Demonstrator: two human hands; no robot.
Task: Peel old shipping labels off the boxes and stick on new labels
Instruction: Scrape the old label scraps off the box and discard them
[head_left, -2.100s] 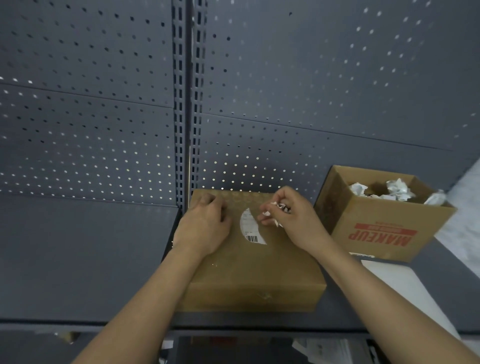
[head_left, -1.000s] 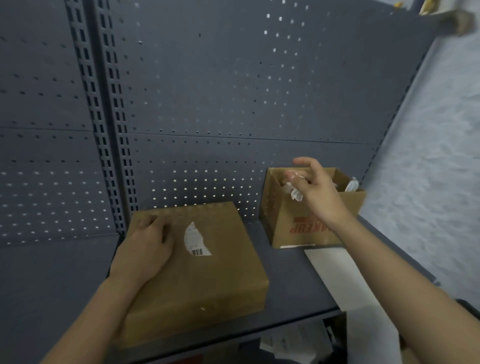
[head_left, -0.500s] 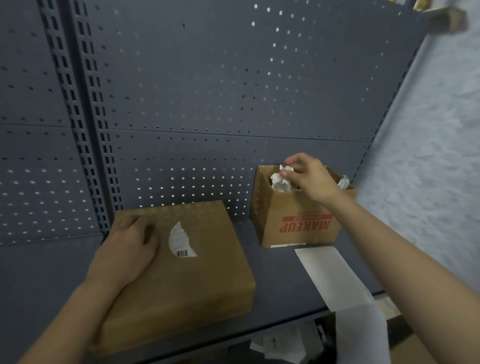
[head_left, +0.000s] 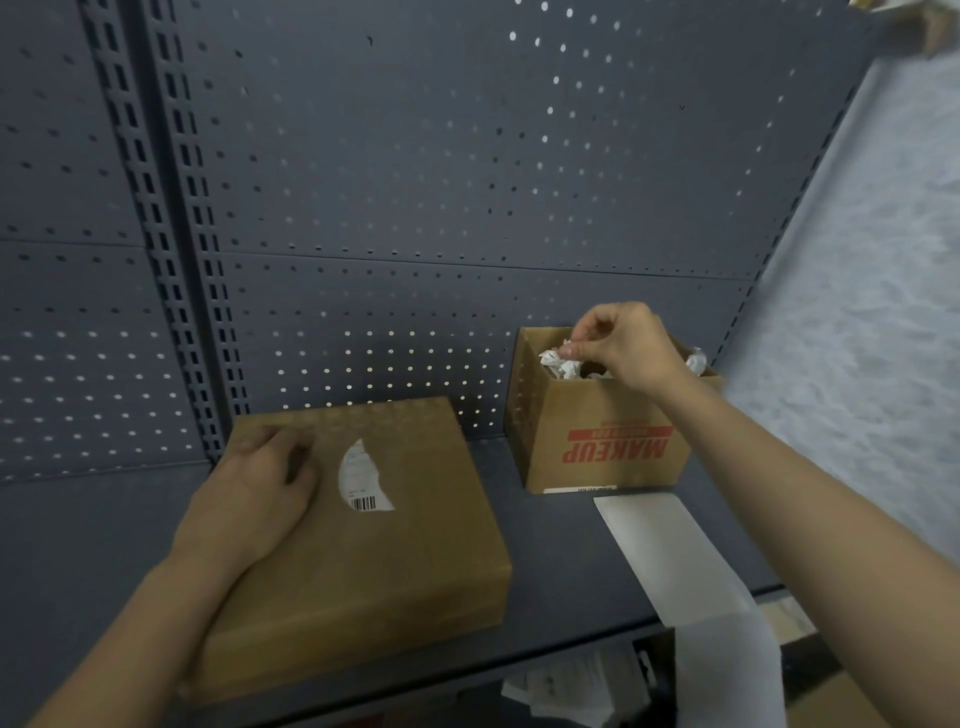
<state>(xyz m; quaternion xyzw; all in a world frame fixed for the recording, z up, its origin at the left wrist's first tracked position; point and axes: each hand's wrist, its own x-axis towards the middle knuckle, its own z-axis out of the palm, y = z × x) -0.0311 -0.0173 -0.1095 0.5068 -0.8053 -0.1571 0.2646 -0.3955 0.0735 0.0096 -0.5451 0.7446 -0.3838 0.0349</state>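
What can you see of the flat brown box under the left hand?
Closed flat box of plain brown cardboard, lying level on the dark grey shelf, left of the open MAKEUP box and apart from it. A torn white label remnant with a barcode at its near end sticks to the top. The left hand rests on the top's left part, fingers curled.
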